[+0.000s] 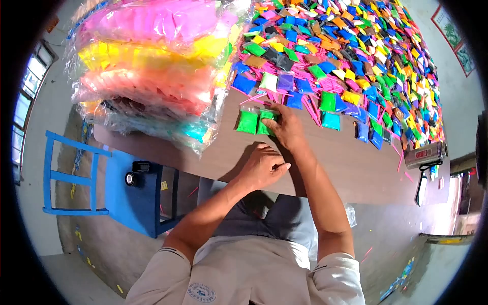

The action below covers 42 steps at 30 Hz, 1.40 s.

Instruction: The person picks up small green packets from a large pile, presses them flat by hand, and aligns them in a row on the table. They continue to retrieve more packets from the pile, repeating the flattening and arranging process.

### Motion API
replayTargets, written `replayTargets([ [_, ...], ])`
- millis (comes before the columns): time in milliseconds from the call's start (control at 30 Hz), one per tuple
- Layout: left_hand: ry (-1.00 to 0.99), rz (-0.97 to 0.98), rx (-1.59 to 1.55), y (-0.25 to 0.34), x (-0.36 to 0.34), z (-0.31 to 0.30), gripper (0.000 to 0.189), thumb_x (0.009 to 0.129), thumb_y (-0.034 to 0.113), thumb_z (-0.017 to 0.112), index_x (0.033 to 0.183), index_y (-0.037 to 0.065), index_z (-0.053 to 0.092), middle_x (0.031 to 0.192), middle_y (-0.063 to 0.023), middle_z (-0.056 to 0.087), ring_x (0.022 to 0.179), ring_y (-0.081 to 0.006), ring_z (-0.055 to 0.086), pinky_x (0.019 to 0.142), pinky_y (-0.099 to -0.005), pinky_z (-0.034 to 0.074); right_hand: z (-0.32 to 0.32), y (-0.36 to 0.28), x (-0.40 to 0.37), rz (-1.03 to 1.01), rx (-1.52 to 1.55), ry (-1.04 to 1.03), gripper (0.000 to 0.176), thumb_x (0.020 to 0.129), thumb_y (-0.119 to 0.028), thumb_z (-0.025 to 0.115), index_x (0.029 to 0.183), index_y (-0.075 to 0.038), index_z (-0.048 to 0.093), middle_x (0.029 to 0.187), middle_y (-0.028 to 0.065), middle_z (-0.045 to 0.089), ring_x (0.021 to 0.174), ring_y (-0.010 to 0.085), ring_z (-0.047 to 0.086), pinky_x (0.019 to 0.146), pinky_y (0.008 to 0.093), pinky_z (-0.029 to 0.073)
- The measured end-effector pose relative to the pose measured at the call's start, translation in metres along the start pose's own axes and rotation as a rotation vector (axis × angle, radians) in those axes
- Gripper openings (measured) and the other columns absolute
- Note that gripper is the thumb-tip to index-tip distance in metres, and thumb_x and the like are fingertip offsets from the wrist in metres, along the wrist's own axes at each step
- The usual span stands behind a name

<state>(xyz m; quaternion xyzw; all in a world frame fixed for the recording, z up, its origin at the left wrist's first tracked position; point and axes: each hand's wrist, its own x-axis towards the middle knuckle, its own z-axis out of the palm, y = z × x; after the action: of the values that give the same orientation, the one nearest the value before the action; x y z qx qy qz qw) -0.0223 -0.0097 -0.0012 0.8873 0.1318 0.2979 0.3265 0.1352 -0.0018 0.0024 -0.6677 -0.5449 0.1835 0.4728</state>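
here, right hand [287,128] pinches green packet [266,125]; left hand [260,168] curls, hold unclear; shirt badge [201,292] illegible

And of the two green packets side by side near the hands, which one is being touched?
The right green packet: the right hand covers part of it, while the left green packet lies beside it with no hand on it.

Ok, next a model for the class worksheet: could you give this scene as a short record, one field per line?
Left hand: loosely curled, nothing visible in it
Right hand: touching the right green packet; grip unclear
Beside that: left green packet, on the brown table
Table, left: clear bags, pink, yellow and red contents
Table, right: heap of multicoloured packets
Floor, left: blue chair, black object on it
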Motion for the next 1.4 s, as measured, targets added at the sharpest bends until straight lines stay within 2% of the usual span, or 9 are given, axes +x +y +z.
replayTargets([
  [233,0.007,0.017,-0.011,-0.001,0.001,0.000,0.036,0.080,0.017,0.071,0.058,0.006,0.046,0.058,-0.0067,0.049,0.060,-0.0271,0.051,0.071,-0.0393,0.037,-0.002,-0.014,-0.014,-0.195,-0.183,0.136,0.036,0.078,-0.014,0.079,0.111,-0.007,0.066,0.100,0.0166,0.060,0.093,0.0380,0.061,0.078,0.0441,0.050],
  [600,0.038,0.018,-0.032,0.004,0.006,0.000,0.037,0.079,0.017,0.072,0.057,0.005,0.046,0.058,-0.0075,0.050,0.059,-0.0286,0.052,0.069,-0.0400,0.038,0.011,0.005,-0.014,-0.222,-0.200,0.130,0.012,0.085,-0.015,0.072,0.090,-0.005,0.069,0.084,0.0147,0.062,0.078,0.0369,0.063,0.067,0.0454,0.051],
  [700,0.022,0.010,-0.024,0.005,0.004,0.001,0.034,0.078,0.015,0.073,0.057,0.005,0.048,0.056,-0.0073,0.048,0.058,-0.0283,0.051,0.070,-0.0404,0.039,0.006,0.011,-0.014,-0.149,0.046,0.171,0.014,0.088,-0.015,0.071,0.088,-0.001,0.070,0.082,0.0168,0.065,0.074,0.0355,0.064,0.067,0.0436,0.050],
  [833,0.037,0.022,-0.005,0.003,0.003,0.003,0.034,0.078,0.015,0.074,0.057,0.005,0.049,0.055,-0.0075,0.047,0.057,-0.0285,0.050,0.071,-0.0398,0.040,-0.011,0.013,-0.010,-0.083,0.093,0.511,0.015,0.088,-0.014,0.071,0.086,0.001,0.069,0.078,0.0178,0.065,0.071,0.0341,0.062,0.066,0.0422,0.048],
  [933,0.021,0.012,0.001,0.004,0.003,0.001,0.033,0.079,0.017,0.074,0.059,0.005,0.051,0.056,-0.0081,0.049,0.058,-0.0289,0.052,0.072,-0.0390,0.041,-0.049,0.033,0.011,0.012,-0.233,0.745,0.020,0.087,-0.017,0.071,0.102,-0.004,0.067,0.094,0.0182,0.065,0.083,0.0359,0.062,0.072,0.0449,0.049],
  [1133,0.017,-0.003,-0.010,0.005,0.004,-0.001,0.031,0.080,0.018,0.074,0.061,0.005,0.053,0.057,-0.0084,0.051,0.059,-0.0286,0.053,0.073,-0.0385,0.042,-0.106,0.053,0.031,0.275,-0.936,0.610,0.041,0.080,-0.037,0.077,0.102,-0.003,0.067,0.095,0.0192,0.063,0.094,0.0374,0.060,0.081,0.0473,0.048],
  [1233,-0.009,-0.029,-0.013,0.007,0.003,-0.003,0.031,0.080,0.019,0.073,0.061,0.005,0.054,0.059,-0.0094,0.054,0.062,-0.0300,0.055,0.075,-0.0401,0.042,-0.109,0.052,0.033,0.186,-0.937,0.542,0.043,0.077,-0.038,0.079,0.099,-0.003,0.067,0.094,0.0197,0.064,0.094,0.0379,0.060,0.080,0.0505,0.048],
  [1333,-0.027,-0.038,-0.021,0.006,0.003,-0.005,0.034,0.082,0.022,0.072,0.061,0.004,0.054,0.059,-0.0102,0.054,0.062,-0.0304,0.055,0.075,-0.0407,0.042,-0.112,0.066,0.040,0.142,-0.747,0.566,0.039,0.082,-0.035,0.078,0.096,-0.002,0.065,0.088,0.0130,0.064,0.082,0.0291,0.062,0.071,0.0436,0.049],
  [1400,-0.027,-0.055,-0.057,0.002,0.003,-0.005,0.036,0.085,0.025,0.071,0.062,0.003,0.055,0.059,-0.0103,0.054,0.061,-0.0300,0.055,0.074,-0.0406,0.042,-0.111,0.064,0.038,0.122,-0.035,0.569,0.033,0.087,-0.032,0.075,0.094,-0.002,0.063,0.084,0.0070,0.062,0.073,0.0212,0.060,0.063,0.0364,0.047],
])
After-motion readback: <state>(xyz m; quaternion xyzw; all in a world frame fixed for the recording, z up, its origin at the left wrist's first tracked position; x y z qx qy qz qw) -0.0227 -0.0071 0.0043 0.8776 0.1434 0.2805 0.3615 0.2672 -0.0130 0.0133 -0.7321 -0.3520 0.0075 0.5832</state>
